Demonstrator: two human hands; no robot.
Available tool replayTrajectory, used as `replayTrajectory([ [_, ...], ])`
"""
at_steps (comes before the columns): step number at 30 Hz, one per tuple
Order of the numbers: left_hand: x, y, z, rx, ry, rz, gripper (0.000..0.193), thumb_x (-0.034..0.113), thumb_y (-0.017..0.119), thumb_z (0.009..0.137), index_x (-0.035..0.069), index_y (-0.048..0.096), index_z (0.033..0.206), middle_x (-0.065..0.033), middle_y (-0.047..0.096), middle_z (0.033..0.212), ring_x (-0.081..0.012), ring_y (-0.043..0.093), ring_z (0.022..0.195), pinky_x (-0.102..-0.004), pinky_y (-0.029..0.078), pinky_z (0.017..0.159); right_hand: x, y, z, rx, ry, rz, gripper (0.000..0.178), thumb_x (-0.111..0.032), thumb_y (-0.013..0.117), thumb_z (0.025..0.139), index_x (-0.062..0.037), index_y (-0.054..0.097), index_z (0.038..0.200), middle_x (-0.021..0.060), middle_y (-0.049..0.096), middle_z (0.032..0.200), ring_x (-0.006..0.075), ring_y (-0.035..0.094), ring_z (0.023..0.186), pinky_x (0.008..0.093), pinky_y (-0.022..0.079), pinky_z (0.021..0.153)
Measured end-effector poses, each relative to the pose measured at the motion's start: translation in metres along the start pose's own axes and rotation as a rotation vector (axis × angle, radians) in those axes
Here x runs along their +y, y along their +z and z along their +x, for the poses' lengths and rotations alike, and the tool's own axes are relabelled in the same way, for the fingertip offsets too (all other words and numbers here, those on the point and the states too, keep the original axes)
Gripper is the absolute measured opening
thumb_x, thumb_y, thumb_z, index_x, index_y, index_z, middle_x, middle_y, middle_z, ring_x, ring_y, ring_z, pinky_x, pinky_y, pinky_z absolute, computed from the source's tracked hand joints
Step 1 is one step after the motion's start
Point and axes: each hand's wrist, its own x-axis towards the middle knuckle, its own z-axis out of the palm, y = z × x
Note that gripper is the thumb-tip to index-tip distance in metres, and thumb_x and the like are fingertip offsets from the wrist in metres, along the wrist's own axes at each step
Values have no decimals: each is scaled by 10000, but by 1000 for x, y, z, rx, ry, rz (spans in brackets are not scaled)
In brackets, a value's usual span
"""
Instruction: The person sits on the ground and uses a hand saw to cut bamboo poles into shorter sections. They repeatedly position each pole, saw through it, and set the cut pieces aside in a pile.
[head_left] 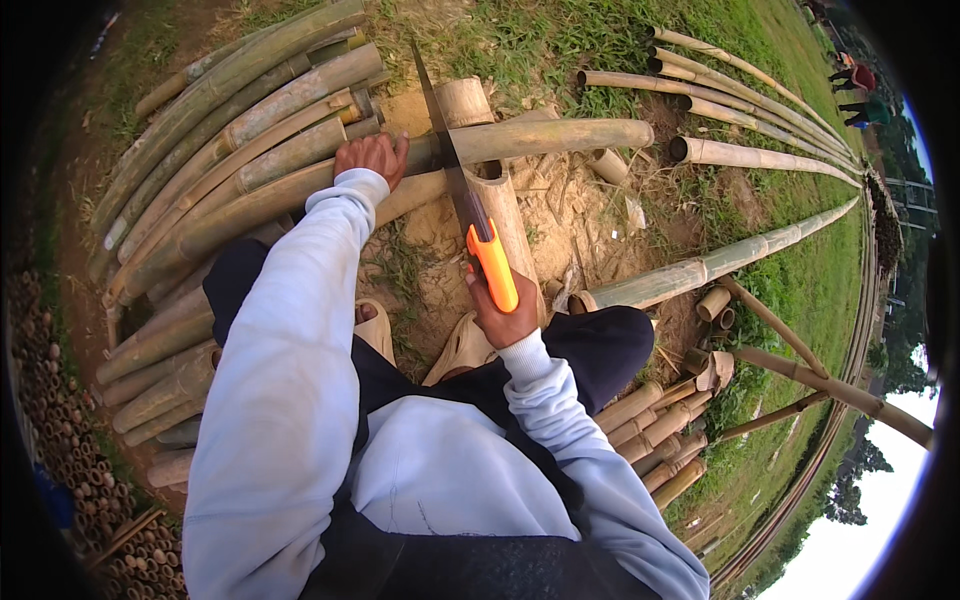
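A handsaw [462,190] with a dark blade and an orange handle is in my right hand [503,312], its fingers wrapped round the handle. The blade lies across a bamboo pole [560,137], pointing away from me, and seems to touch it. Left of the blade, my left hand [370,158] grips the same pole from above, thumb toward the blade. Beneath the pole, a bamboo support [517,235] runs toward me between my feet. A short thick bamboo piece [463,100] shows just beyond the pole. Whether the blade has cut into the pole I cannot tell.
Bamboo lengths [230,130] are stacked at left, with cut pieces [655,430] at lower right. Long poles [740,152] lie on grass to the right, near a pole frame [800,375]. Sawdust [560,220] covers the ground. People [862,95] stand far off at upper right.
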Motion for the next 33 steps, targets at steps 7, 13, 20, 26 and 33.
replayTrajectory([
  [7,-4,17,-6,158,-16,21,526,458,422,1039,73,761,919,-198,754,864,-353,735,872,-462,541,859,-41,-66,-129,-77,53,-204,284,-40,705,895,36,704,1168,105,648,688,185,629,577,291,499,612],
  [13,-2,9,4,128,6,1,527,437,419,1033,70,763,875,-213,748,879,-379,731,858,-470,531,884,-30,-10,15,-91,18,-56,207,-122,724,938,38,627,849,89,561,623,148,498,564,333,433,552],
  [20,-5,5,-1,64,-6,19,525,431,404,1046,78,765,906,-210,752,881,-362,736,861,-462,533,882,-38,-56,-105,-66,67,-136,147,-55,715,903,37,694,1017,97,586,634,180,579,555,314,477,577],
  [26,7,6,-2,64,-12,24,514,432,410,1036,69,762,940,-215,752,913,-359,733,912,-459,529,899,-18,-26,-25,-11,39,-65,166,-86,724,902,49,683,990,107,596,634,174,579,552,327,471,574],
  [33,-2,-2,0,25,-4,1,529,436,407,1039,66,768,926,-212,752,903,-374,733,893,-476,531,893,-16,-9,-12,-35,-33,-33,185,-116,726,929,45,643,893,102,599,653,169,553,563,339,453,560],
])
